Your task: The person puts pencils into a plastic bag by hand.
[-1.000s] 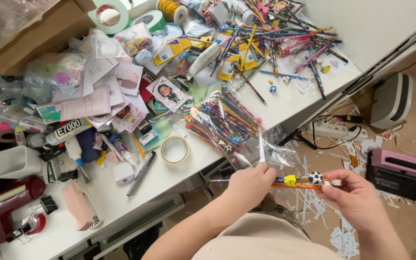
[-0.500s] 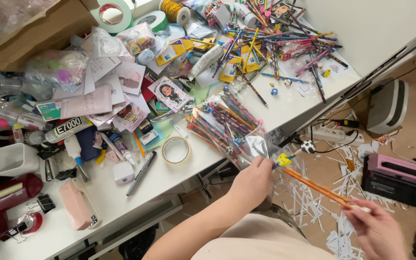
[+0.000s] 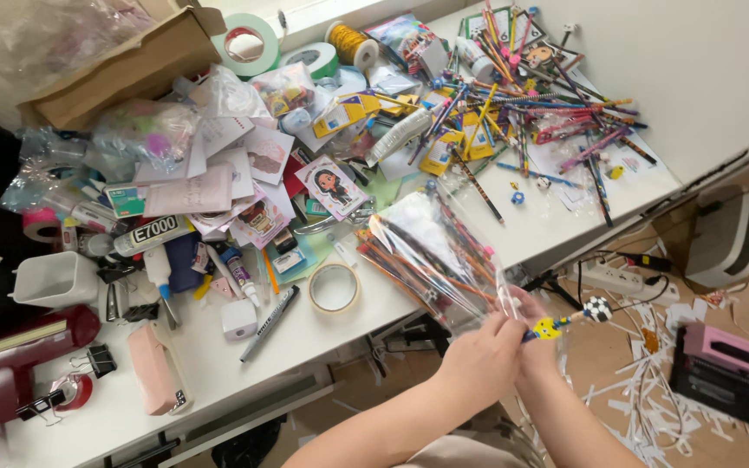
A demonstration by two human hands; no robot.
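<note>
At the table's [image 3: 565, 227] five-o'clock edge, left hand [image 3: 481, 357] pinches the clear bag of pencils [image 3: 431, 251], right hand [image 3: 537, 347] closed round a topped pencil [image 3: 565, 322]; a loose grip could spill pencils.

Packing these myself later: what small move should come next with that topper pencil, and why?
Probably slide the pencil with the yellow and football toppers deeper into the clear plastic bag of pencils: both hands, left hand and right hand, meet at its mouth, toppers outside.
</note>
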